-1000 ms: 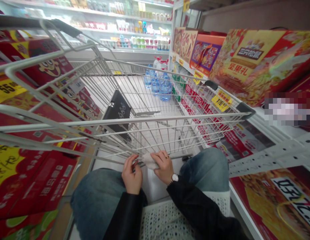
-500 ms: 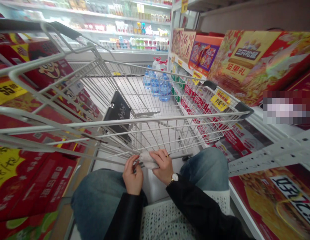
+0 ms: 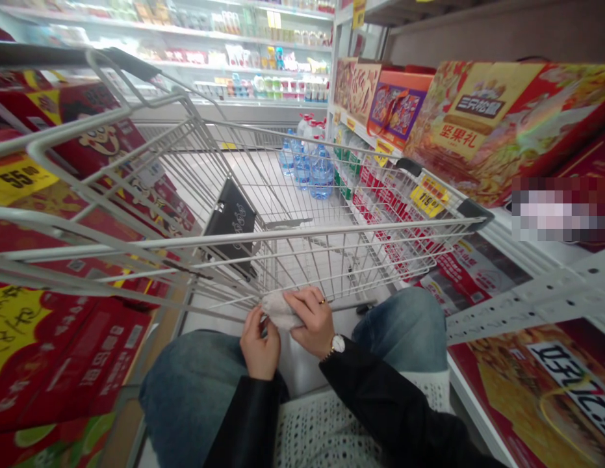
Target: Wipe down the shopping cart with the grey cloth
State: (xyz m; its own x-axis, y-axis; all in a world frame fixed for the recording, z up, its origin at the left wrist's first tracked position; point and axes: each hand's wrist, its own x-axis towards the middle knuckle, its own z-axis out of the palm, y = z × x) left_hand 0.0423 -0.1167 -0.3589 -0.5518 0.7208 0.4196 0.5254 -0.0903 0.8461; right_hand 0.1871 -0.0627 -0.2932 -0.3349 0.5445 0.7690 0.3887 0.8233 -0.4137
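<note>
Bunched pale-grey cloth point(image 3: 277, 311) at slender grey lower bar point(image 3: 348, 303) of silver wire shopping cart point(image 3: 307, 233). Right hand point(image 3: 312, 322): fingers clamped on cloth. Left hand point(image 3: 260, 341): fingers curled at cloth's left end; whether gripping, cannot tell. Step in hand, by judgement: rubbing bar. Any shift along bar calls for lighter grip, cloth kept against metal. Edges: basket wires close above fingers; blue denim knees point(image 3: 404, 322) flank hands, open pale floor point(image 3: 298, 367) between.
</note>
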